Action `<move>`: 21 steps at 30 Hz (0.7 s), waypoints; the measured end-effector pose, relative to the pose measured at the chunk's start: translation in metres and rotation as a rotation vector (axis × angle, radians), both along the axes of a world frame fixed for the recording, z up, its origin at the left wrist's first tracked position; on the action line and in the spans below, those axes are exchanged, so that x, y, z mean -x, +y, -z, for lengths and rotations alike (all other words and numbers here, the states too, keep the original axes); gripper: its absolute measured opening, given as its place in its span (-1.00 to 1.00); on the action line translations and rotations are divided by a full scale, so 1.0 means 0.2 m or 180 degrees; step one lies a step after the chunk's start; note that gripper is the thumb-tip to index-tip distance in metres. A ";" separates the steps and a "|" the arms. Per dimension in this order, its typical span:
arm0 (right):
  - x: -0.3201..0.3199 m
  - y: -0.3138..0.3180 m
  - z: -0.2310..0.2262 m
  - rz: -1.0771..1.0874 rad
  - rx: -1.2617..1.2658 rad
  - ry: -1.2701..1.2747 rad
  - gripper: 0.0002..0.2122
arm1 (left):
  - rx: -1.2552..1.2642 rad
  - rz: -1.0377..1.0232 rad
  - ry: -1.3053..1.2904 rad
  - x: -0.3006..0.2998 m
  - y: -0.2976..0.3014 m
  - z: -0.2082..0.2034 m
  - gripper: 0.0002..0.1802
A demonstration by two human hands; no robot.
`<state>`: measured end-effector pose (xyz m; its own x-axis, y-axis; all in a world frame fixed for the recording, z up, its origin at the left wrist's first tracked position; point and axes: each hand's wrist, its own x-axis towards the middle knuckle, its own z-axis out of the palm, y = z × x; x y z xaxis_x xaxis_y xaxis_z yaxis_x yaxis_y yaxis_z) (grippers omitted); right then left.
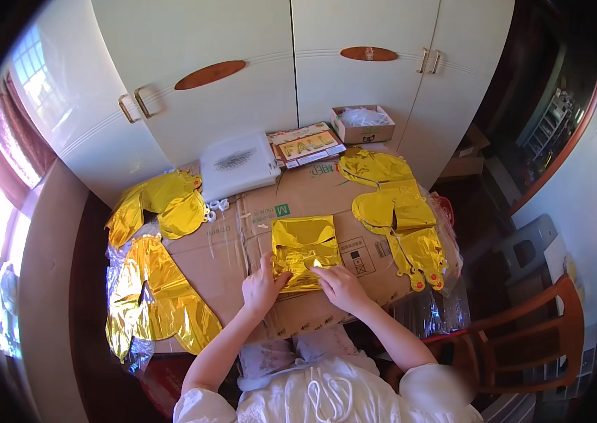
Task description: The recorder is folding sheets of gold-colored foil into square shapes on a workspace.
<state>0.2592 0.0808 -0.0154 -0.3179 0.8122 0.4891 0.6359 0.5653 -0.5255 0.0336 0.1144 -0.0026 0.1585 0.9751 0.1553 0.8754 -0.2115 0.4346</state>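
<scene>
A gold foil balloon [304, 233], flat and folded into a rough rectangle, lies in front of me on the cardboard-covered table. Its lower half is creased and shiny. My left hand [262, 289] rests at its left edge, the index finger stretched up along the side and the thumb apart from it on the foil. From the right, my right hand [343, 287] reaches over the lower part, its index finger stretched out and touching the foil. The remaining fingers of that hand are partly hidden.
Flat gold foil balloons [161, 296] lie along the left side, others [397, 204] along the right. At the back are a stack of clear plastic bags [238, 166], a printed flat package [307, 144] and an open box [363, 130]. A wooden chair [531, 338] stands at right.
</scene>
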 end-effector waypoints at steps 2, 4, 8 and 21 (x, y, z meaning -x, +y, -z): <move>0.01 0.00 -0.01 0.0026 0.0220 -0.0147 -0.70 | -0.0376 -0.0054 -0.0248 0.02 0.00 0.02 -0.42; 0.02 0.00 -0.01 0.0014 0.0300 -0.0264 -0.75 | -0.0645 0.0293 -0.0116 0.05 -0.01 0.02 -0.45; 0.01 0.01 0.02 0.0014 0.0214 -0.0308 -0.76 | -0.0865 0.1508 0.0369 0.11 -0.13 -0.10 -0.42; 0.02 0.00 -0.01 -0.0061 0.0245 -0.0118 -0.73 | -0.0631 0.2036 0.0853 0.14 -0.11 -0.05 -0.42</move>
